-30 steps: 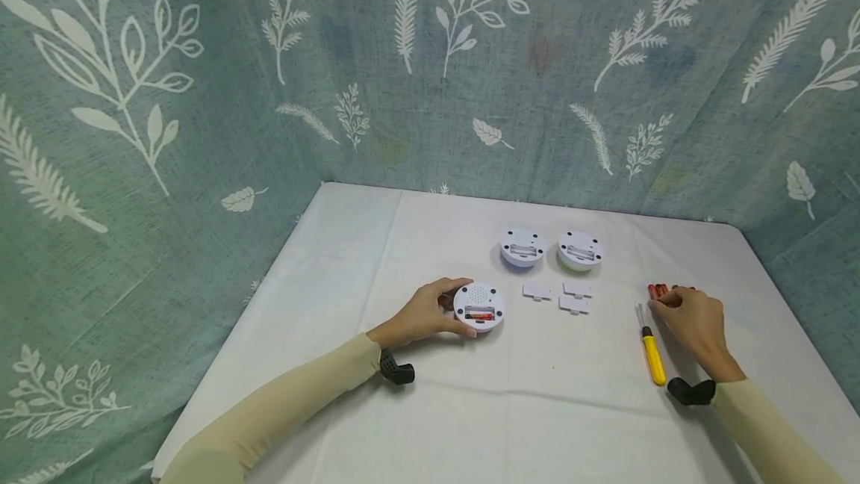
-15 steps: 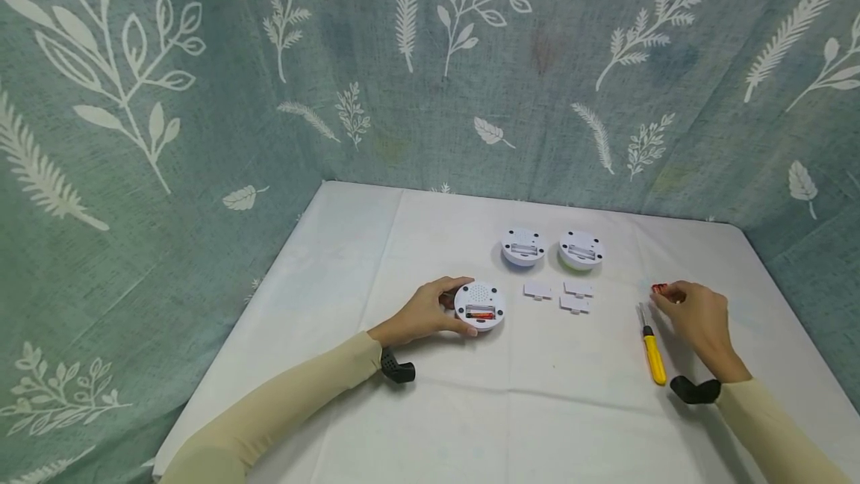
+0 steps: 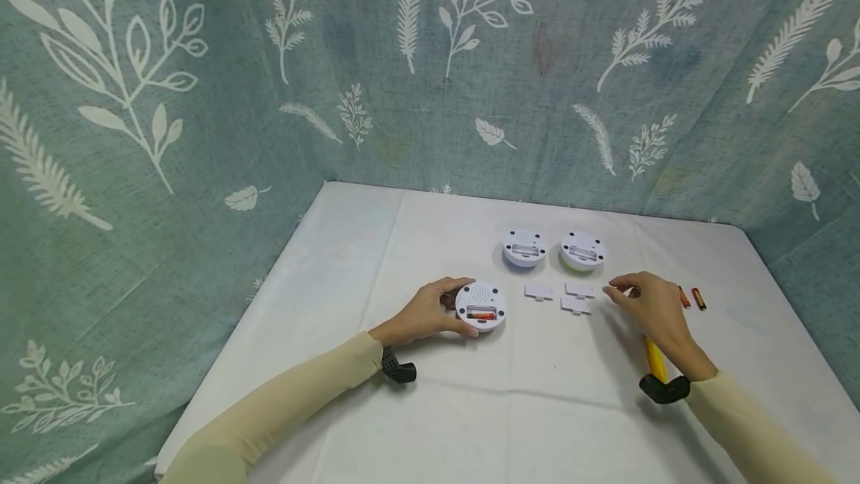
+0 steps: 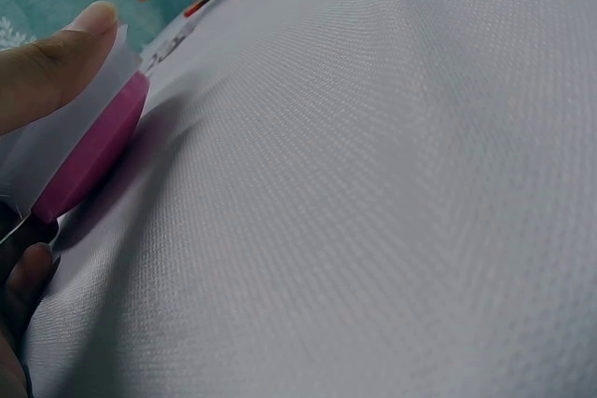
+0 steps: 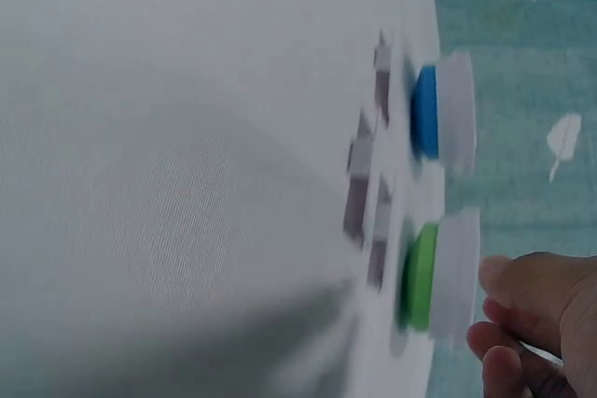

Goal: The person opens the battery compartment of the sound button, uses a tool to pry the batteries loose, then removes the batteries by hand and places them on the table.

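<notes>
My left hand (image 3: 428, 314) grips a white-and-pink round battery device (image 3: 480, 294) from its left side, thumb and fingers around the edge. Its underside faces up, with speaker holes, small dark feet and an uncovered battery compartment. One red battery (image 3: 481, 317) lies in that compartment's near side. The pink part shows in the left wrist view, low against the cloth. Right of the battery covers (image 3: 575, 306), my right hand (image 3: 652, 312) is raised above the table, thumb and fingertips close together. I cannot tell whether something small is between them.
Behind stand a blue-and-white device (image 5: 456, 114) and a green-and-white device (image 5: 455, 277), their compartments facing up. Red batteries (image 3: 699, 299) lie at the right. A yellow-handled screwdriver (image 3: 655, 359) is partly hidden beneath my right arm. A leaf-patterned curtain (image 3: 430, 73) hangs behind the table.
My right hand has left the batteries and moved left toward the covers, uncovering two batteries and passing over the screwdriver. The left hand and its device stay in place.
</notes>
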The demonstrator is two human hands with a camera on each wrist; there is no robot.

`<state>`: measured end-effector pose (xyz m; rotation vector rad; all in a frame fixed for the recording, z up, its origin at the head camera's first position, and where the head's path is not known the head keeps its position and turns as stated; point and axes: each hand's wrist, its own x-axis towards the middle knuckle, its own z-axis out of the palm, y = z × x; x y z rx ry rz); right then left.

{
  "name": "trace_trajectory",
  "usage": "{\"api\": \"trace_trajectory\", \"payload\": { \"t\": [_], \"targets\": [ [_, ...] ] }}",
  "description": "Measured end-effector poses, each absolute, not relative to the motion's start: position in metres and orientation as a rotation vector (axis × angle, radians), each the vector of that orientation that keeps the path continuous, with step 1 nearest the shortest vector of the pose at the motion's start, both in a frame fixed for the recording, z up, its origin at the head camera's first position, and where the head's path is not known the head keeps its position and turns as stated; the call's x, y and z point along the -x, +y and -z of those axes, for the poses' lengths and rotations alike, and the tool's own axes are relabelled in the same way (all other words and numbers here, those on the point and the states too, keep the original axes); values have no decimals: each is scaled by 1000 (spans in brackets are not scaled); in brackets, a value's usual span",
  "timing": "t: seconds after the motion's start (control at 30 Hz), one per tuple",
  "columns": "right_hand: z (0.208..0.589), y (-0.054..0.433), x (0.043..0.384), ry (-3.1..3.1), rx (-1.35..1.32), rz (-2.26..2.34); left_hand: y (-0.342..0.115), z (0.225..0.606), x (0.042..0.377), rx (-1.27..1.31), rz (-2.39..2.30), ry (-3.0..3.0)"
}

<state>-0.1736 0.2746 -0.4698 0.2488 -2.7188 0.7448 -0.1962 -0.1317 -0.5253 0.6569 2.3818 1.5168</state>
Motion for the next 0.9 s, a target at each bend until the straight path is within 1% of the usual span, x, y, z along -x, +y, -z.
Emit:
{"api": "trace_trajectory", "payload": {
  "t": [0.4, 0.9],
  "targets": [
    [471, 218, 177, -2764, -451, -857, -132, 525, 194, -644, -1505, 2392],
    [475, 159, 173, -2688, -789, -989, -132, 522, 194, -637, -1512, 2378]
  ]
}}
